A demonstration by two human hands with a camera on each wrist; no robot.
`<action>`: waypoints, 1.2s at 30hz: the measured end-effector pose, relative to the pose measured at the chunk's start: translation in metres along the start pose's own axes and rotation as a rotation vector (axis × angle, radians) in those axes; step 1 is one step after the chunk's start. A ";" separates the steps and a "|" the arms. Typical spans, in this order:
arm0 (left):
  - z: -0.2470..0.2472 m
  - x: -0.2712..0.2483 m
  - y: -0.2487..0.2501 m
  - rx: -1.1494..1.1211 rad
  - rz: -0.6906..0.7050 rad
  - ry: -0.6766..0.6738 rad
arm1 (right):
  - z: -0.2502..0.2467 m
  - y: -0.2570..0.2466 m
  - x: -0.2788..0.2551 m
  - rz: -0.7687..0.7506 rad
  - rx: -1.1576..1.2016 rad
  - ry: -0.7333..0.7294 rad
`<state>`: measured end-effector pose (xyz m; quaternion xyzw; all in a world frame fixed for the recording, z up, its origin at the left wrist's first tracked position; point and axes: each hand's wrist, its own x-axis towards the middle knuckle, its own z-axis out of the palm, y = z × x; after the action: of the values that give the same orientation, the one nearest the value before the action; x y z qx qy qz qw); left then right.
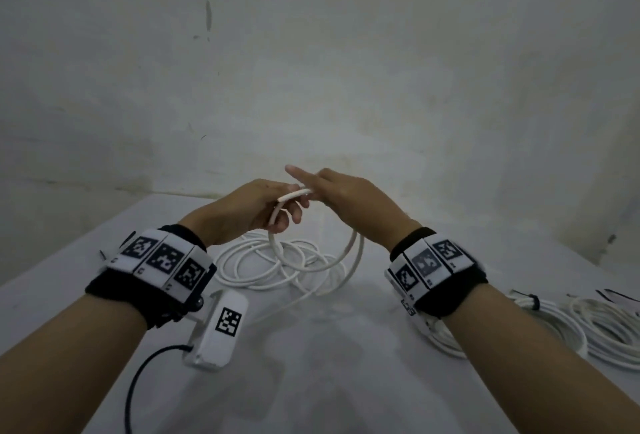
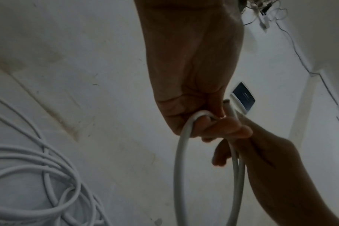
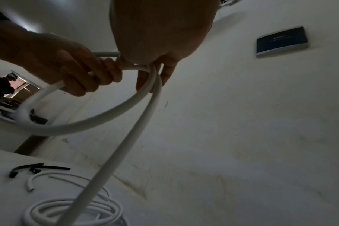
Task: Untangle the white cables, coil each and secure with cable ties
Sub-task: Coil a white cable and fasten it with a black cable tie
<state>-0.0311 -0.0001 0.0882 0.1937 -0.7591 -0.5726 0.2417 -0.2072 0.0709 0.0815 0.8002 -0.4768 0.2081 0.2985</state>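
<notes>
Head view, hands: the left hand [image 1: 254, 206] curls round the free end of the white cable [image 1: 341, 255] at centre frame. The right hand [image 1: 349, 196] meets it there, forefinger straight, other fingers on the cable.
Head view, cable: one loop hangs below both hands. The rest lies in a loose pile [image 1: 273, 265] on the tabletop [image 1: 311, 364], just beneath.
Head view, done work: coiled cables [image 1: 568, 326] lie at lower right, one with a dark tie.
Left wrist view: the left hand's fingers [image 2: 186, 122] clench the cable where the loop starts. The right hand [image 2: 248, 146] holds the strand beside them.
Right wrist view: the right hand [image 3: 155, 71] pinches the crossing of loop and trailing strand. Black cable ties [image 3: 39, 168] lie at lower left beside a short cable piece.
Step in hand, a judgement: forming the first turns of a coil.
Doing it well: keep the left hand's grip fixed, feed each turn at matching size, let the cable roll to shed twist, and draw slack gently so the pile does not snag.
</notes>
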 end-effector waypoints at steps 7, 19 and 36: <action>-0.001 -0.006 -0.001 0.029 -0.084 -0.050 | 0.014 -0.004 0.003 0.042 -0.111 -0.024; -0.024 0.007 0.019 0.045 -0.078 -0.044 | 0.021 0.000 0.031 0.294 0.299 -0.131; -0.089 0.012 -0.031 -0.225 0.138 0.532 | 0.166 0.024 0.013 0.703 0.357 -1.036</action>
<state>0.0125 -0.0840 0.0798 0.2566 -0.6123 -0.5645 0.4905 -0.2143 -0.0585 -0.0258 0.6305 -0.7504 -0.0432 -0.1936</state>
